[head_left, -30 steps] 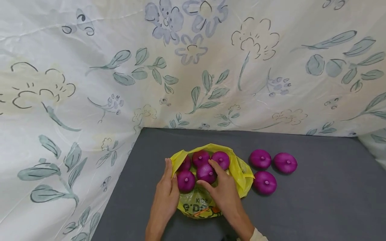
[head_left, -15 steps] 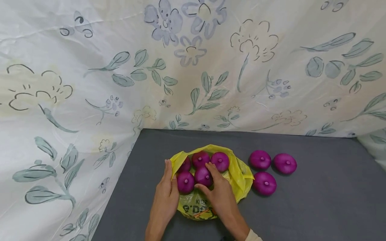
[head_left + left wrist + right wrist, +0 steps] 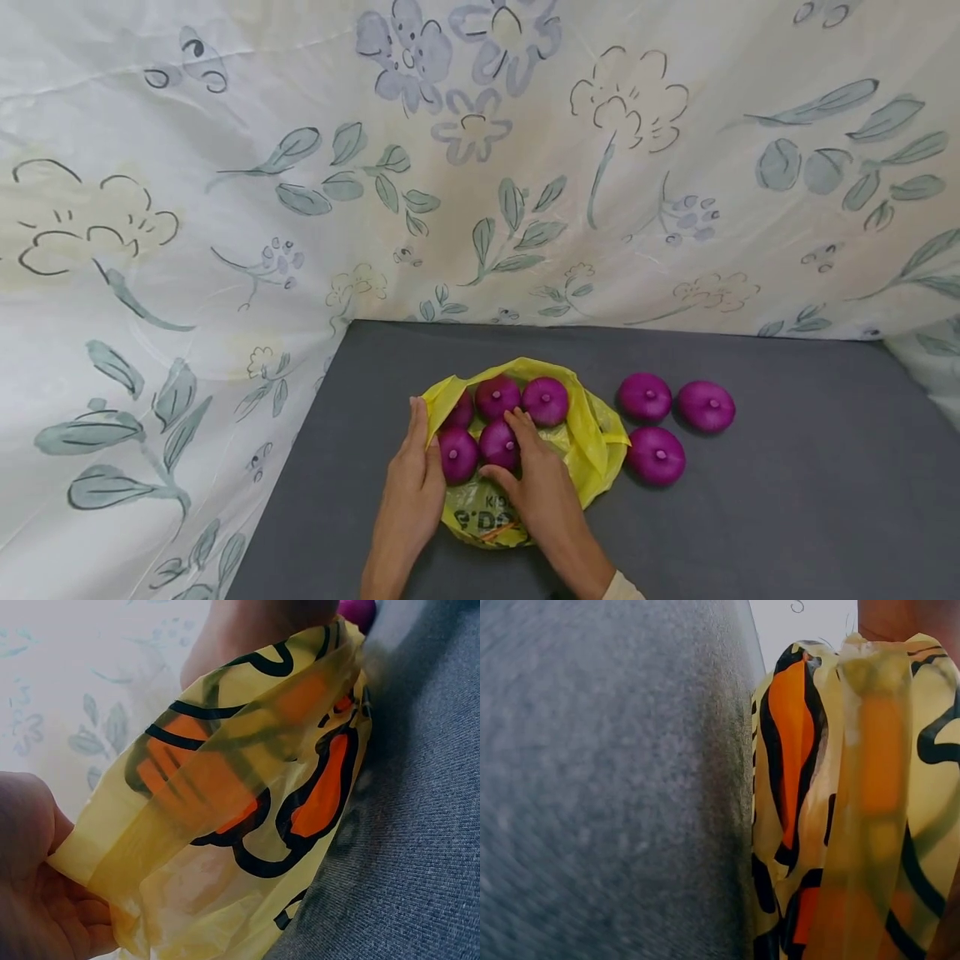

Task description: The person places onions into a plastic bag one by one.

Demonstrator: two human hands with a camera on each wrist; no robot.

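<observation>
Dark grey table [image 3: 810, 467] bears a yellow bag [image 3: 592, 454] and three purple onions [image 3: 657, 457] beside it.

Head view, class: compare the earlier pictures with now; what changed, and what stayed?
The onion at the right hand has shifted left and slightly nearer inside the yellow bag, the hand moving with it. The left hand keeps its hold on the yellow bag; the three onions outside stay put.

Cloth-walled workspace — floral sheeting [image 3: 465, 200], grey tabletop [image 3: 795, 483]

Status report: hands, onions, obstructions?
Left hand grips rim of yellow bag. Right hand holds onion inside. Three onions outside, right of bag. No obstruction visible.
</observation>
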